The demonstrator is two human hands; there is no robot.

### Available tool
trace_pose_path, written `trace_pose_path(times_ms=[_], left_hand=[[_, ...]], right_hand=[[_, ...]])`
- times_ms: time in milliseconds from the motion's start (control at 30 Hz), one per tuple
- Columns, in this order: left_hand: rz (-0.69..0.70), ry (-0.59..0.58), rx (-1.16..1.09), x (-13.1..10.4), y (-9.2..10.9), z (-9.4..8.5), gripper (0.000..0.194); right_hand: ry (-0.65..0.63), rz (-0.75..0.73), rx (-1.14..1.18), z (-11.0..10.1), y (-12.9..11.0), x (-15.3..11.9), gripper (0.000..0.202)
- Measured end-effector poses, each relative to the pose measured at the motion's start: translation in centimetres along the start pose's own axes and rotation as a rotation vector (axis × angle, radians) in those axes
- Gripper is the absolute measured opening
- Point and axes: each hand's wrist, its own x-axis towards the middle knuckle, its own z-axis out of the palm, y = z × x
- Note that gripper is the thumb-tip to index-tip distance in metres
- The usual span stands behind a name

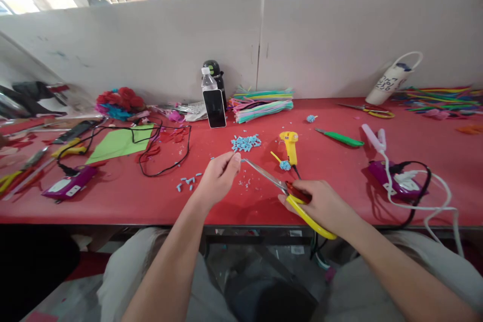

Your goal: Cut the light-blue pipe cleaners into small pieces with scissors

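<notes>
We're gripping scissors (pixel 277 182) in our R hand (pixel 320 204), yellow handle (pixel 311 220) reaching past the front edge of the red table (pixel 350 181). Its top's showing btwn R hand & purple socket block (pixel 379 170). Our L hand (pixel 218 178) is pinching a tiny blue pc (pixel 243 160) by the tips. Blue bits (pixel 246 143) are lying just beyond; partition's (pixel 339 45) bounding the back.

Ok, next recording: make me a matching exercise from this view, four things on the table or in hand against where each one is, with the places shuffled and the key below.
Things
1. Scissors nearest the camera
2. White-edged phone
3. Green-handled knife
4. Heap of blue pieces

Places
A. Lying to the right of a yellow glue gun
B. Just beyond the fingers of the left hand
C. Held in the right hand
D. Upright in front of a clear bottle

Pairs: 1-C, 2-D, 3-A, 4-B
</notes>
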Motion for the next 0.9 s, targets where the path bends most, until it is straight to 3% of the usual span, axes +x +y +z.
trace_pose_path(times_ms=[900], left_hand=[[0.040, 0.000, 0.032, 0.06, -0.21, -0.22, 0.038]], right_hand=[[0.003, -0.006, 0.005, -0.04, 0.23, -0.07, 0.034]])
